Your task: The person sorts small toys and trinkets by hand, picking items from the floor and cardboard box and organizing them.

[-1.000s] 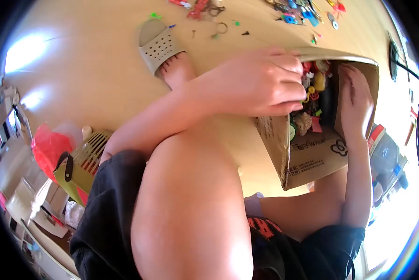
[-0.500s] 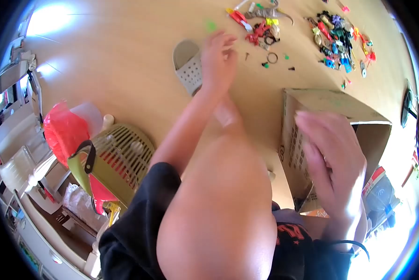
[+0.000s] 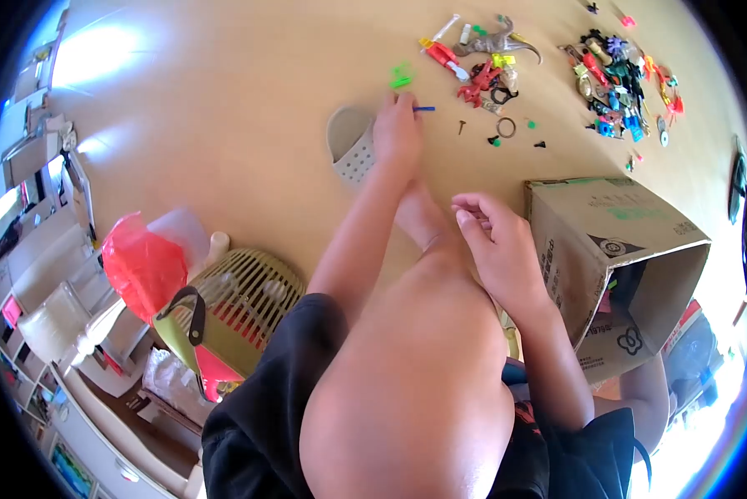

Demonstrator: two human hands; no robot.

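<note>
Carton (image 3: 627, 208): left to itself now! A second ago both hands had hold of its edges; now it sits on the floor (image 3: 224, 150) beside the person's lower leg, its open end towards the person's side, a pink bit (image 3: 604, 302) showing inside.
Left hand (image 3: 398, 129): down it comes, from a blurred reach half a second ago to the spot just beside the slipper (image 3: 355, 165). Fingers bent at the blue piece; whether they grip it or merely touch it, I cannot tell from here.
Right hand (image 3: 494, 245): away from the carton's side, over by the shin now, fingers loosely curled and released.
Blue piece (image 3: 424, 109): small, slim and straight, deep blue, one end poking out past the left fingers, the rest hidden beneath them. It lies close to the slipper's toe side.
Green piece (image 3: 401, 76): bright, almost neon, just beyond the left fingertips and clear of them; its outline too blurred to name.
Toys: a grey dinosaur (image 3: 497, 41) and a red figure (image 3: 478, 85) in the near cluster, a mixed heap (image 3: 615, 87) farther right.
</note>
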